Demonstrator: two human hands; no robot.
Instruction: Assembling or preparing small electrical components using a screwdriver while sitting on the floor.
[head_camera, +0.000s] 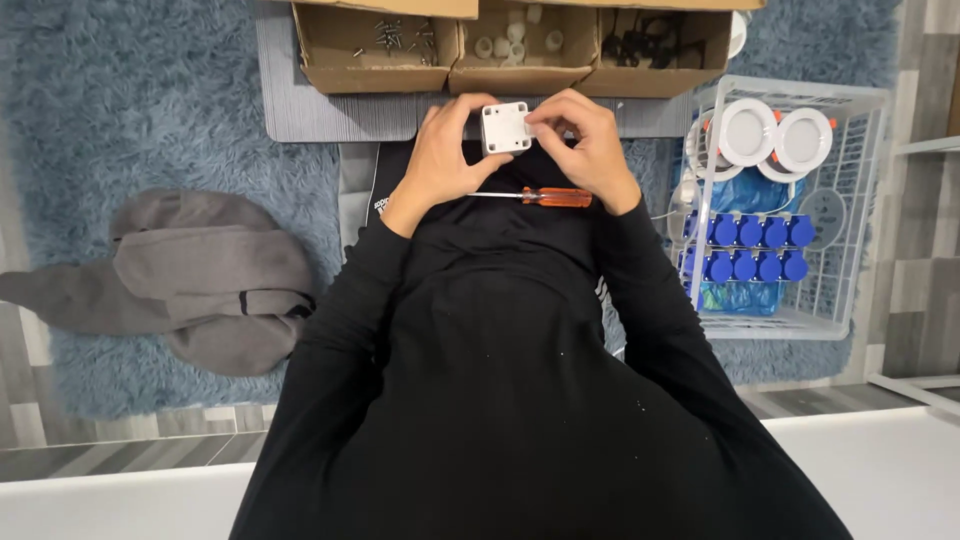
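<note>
Head view: left hand (440, 160) and right hand (585, 145) both curled, fingers closed on white box (505, 128) at centre, 12 o'clock of screwdriver (535, 197). Cartons (380, 70) close above; basket (860, 200) at 3 o'clock; rug (130, 110) at 9.

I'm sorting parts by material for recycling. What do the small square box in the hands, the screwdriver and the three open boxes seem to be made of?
Square box: probably plastic, smooth matte white with moulded corner holes. Screwdriver: shiny metal shaft, translucent orange handle, likely plastic. Open boxes: brown cardboard, dull, with folded flaps.
</note>
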